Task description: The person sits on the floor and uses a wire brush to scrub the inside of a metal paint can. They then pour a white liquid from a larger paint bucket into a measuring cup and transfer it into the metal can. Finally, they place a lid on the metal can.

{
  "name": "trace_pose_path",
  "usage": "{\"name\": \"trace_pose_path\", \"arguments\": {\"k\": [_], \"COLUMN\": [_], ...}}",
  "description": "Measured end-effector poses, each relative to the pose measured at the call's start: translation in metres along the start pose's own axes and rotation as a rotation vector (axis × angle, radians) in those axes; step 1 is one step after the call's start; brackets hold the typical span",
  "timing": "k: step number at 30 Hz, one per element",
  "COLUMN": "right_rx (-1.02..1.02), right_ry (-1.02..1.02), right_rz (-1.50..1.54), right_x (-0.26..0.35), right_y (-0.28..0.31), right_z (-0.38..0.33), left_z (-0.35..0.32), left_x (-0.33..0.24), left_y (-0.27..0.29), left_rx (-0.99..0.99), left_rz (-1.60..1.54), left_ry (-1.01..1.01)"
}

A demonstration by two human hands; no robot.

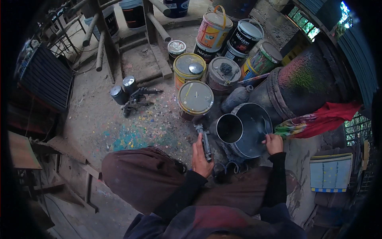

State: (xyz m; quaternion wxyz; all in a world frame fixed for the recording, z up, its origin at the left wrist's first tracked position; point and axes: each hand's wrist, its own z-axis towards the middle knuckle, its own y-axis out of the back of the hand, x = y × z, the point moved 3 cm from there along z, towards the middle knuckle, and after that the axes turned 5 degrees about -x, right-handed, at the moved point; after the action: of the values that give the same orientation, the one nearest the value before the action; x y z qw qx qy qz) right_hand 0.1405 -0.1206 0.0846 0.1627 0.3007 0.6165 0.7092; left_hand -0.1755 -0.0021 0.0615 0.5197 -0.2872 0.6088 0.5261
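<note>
My left hand (202, 157) is closed around a slim metal spray gun (205, 142) beside the basin. My right hand (273, 143) reaches over the right rim of a wide grey metal basin (267, 113), fingers pinched on a thin, pale-handled tool (265, 128); its lower end is hard to make out in the dark interior. A dark, open-mouthed cylindrical can (218, 128) stands at the basin's left side, overlapping its rim in view. Behind the basin leans a grey bottle (237, 98).
Several lidded paint buckets (195, 98) crowd beyond the basin. Two spray guns with silver cups (129, 82) sit on the paint-spattered floor to the left. A large dark drum (306, 79) lies at right, a red cloth (324, 119) near it. Wooden framing (105, 36) stands far left.
</note>
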Motion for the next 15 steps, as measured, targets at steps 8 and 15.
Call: {"name": "trace_pose_path", "arguments": {"k": [8,15], "right_rx": [0.592,1.031], "right_ry": [-0.083,0.002], "right_rz": [1.495,1.149], "right_x": [0.152,0.2], "right_y": [0.054,0.036], "right_z": [-0.025,-0.032], "left_z": [0.001,0.001], "left_x": [0.011,0.023], "left_y": [0.0,0.007], "left_rx": [-0.047,-0.15], "left_rz": [0.106,0.05], "left_ry": [0.045,0.053]}}
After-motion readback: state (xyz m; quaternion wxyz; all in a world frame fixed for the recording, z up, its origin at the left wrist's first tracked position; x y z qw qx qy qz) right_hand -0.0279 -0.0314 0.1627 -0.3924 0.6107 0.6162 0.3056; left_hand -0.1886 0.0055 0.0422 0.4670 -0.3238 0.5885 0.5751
